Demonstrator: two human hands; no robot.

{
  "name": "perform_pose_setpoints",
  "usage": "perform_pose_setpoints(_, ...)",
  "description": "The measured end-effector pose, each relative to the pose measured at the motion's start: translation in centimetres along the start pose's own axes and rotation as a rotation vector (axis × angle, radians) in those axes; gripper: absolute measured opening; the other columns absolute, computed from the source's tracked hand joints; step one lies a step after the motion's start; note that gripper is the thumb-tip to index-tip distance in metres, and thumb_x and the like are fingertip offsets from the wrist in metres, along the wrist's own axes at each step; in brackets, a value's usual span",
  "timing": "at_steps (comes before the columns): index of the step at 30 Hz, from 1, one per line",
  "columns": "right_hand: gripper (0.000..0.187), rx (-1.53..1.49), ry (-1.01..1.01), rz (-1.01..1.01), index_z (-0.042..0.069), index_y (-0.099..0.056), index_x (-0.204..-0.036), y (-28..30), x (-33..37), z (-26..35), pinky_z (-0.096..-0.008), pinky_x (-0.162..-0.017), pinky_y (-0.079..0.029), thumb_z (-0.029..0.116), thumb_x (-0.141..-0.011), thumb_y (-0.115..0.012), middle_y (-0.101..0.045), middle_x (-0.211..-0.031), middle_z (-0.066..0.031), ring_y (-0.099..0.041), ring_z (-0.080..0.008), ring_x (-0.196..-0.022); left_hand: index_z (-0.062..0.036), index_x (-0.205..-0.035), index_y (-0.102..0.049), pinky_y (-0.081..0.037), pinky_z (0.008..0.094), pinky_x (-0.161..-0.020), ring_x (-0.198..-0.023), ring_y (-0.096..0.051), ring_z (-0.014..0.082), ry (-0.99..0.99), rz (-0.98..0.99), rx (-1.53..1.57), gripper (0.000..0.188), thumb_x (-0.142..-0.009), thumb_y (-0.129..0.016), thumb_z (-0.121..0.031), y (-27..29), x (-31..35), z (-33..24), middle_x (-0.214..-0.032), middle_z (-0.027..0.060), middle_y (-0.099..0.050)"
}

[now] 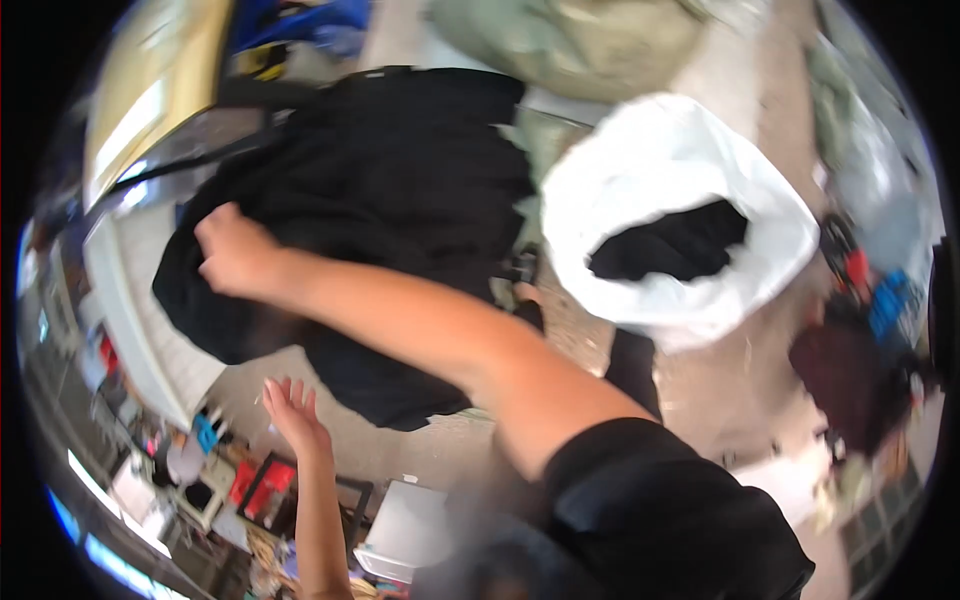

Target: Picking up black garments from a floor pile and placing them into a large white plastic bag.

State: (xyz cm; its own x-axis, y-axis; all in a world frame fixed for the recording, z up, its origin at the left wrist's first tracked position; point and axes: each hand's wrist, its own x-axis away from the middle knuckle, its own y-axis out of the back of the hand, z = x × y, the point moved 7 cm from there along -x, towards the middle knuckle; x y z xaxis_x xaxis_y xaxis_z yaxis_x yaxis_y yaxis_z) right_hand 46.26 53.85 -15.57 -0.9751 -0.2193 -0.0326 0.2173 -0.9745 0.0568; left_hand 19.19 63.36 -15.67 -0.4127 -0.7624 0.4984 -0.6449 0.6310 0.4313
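Garment [400,170], black and widely spread, fills the area from 9 to 12 o'clock, its surface wrinkled. The person's right arm, in a short black sleeve [670,500], reaches from 5 o'clock across the garment. The right hand [235,255] is at its left part, between 9 and 10 o'clock; the fingers curl against the fabric, but blur makes it impossible to tell whether they grasp it. At 8 o'clock, the left hand [297,415] is raised just beside the garment's lower edge, fingers parted and released, with nothing in them. At 2 o'clock, a white bag [690,150] gapes open, with black cloth [675,240] inside. A greenish-beige sack [585,40] bulges near 1 o'clock, and maroon cloth [850,385] hangs or lies between 3 and 4 o'clock.
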Motion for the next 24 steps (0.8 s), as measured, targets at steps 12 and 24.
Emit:
perform_pose_setpoints(12, 0.015, 0.629, -0.567, -0.138, 0.006, -0.066, -0.084, 39.5, 38.4, -35.1, -0.0389, -0.075, -0.048, 0.008, -0.069, -0.063, -0.063, -0.085, -0.0127, -0.060, -0.0286, -0.083, -0.0032, -0.114, -0.054, -0.049, 0.0240, -0.066, -0.078, -0.063, 0.0166, 0.519, 0.954, -0.413, 0.026, -0.091, -0.054, -0.015, -22.9, 17.3, 26.7, -0.094, 0.0098, -0.063)
perform_pose_setpoints(24, 0.061, 1.058, -0.495, -0.313, 0.001, -0.049, -0.125, 74.0, 40.6, -42.5, -0.0413, -0.087, -0.047, 0.038, -0.079, -0.063, -0.060, -0.109, -0.0218, -0.057, -0.0359, -0.103, -0.0054, -0.104, -0.059, -0.047, 0.0291, -0.065, -0.071, -0.061, 0.0189, -0.471, 1.327, -0.814, 0.020, -0.084, -0.057, -0.007, -55.3, 24.8, 39.1, -0.082, 0.0091, -0.064)
